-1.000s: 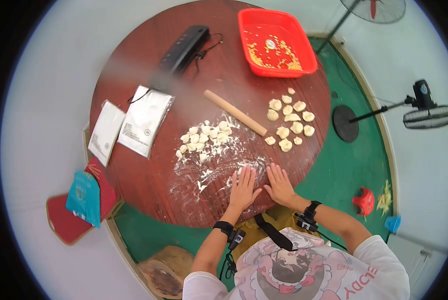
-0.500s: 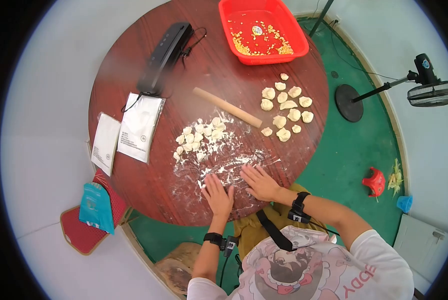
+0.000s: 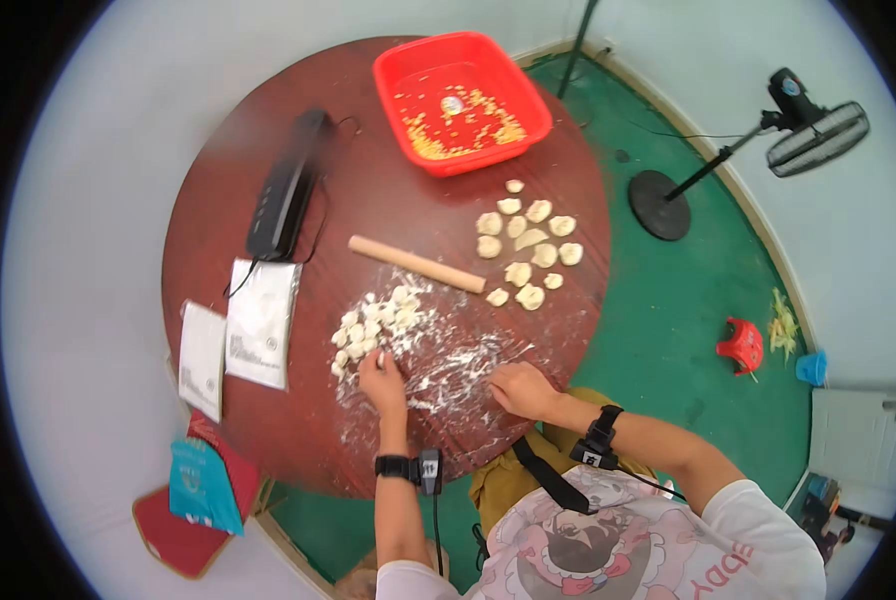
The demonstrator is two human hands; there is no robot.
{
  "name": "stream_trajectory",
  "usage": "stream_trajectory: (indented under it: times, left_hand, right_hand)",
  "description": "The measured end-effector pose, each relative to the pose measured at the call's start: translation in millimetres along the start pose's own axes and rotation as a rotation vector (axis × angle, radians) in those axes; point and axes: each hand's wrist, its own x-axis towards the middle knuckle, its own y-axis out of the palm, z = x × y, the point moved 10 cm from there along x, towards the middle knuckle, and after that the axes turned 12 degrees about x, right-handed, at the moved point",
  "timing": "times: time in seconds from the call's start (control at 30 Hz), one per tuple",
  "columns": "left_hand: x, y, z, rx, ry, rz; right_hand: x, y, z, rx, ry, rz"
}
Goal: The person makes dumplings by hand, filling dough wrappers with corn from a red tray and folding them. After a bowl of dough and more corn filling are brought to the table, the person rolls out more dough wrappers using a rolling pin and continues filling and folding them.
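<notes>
My left hand (image 3: pixel 382 385) is at the near edge of a cluster of small floured dough pieces (image 3: pixel 358 334), its fingertips pinched on one dough piece (image 3: pixel 381 359). My right hand (image 3: pixel 524 391) rests on the table by the right end of the white flour patch (image 3: pixel 458 370). Its fingers are curled in, and whatever they may hold is hidden. Beyond the flour a wooden rolling pin (image 3: pixel 416 264) lies at a slant. Several shaped dumplings (image 3: pixel 530 239) sit to the right of the pin.
On the round brown table (image 3: pixel 238 170) stands a red basin (image 3: pixel 463 160) holding yellow kernels. A black sealer-like device (image 3: pixel 286 190) and two white packets (image 3: pixel 260 345) lie on the left. A fan (image 3: pixel 660 205) and a red stool (image 3: pixel 740 346) stand on the green floor.
My left hand has gone from lying flat on the flour to pinching a dough piece at the cluster. My right hand has curled its fingers. The view has shifted.
</notes>
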Motion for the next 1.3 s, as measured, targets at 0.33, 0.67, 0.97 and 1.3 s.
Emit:
stream_trajectory:
  times: [0.33,0.67,0.97,1.3]
  left_hand:
    - [-98.9,6.4,-83.9,-1.153,-0.587,0.655]
    - [-124.5,-0.9,-92.2,-1.071,-0.518,0.785]
    - [-124.6,-12.1,-129.7,-1.034,-0.635,0.738]
    - [-135.5,-11.9,-151.4,-0.948,-0.885,0.491]
  right_hand:
    - [12.0,-14.0,48.9,0.221,0.17,-0.029]
    - [2.6,-31.3,75.1,0.077,-0.118,-0.004]
    - [5.6,-53.8,70.1,0.197,-0.287,0.054]
    - [4.2,-69.8,53.8,0.106,-0.494,0.304]
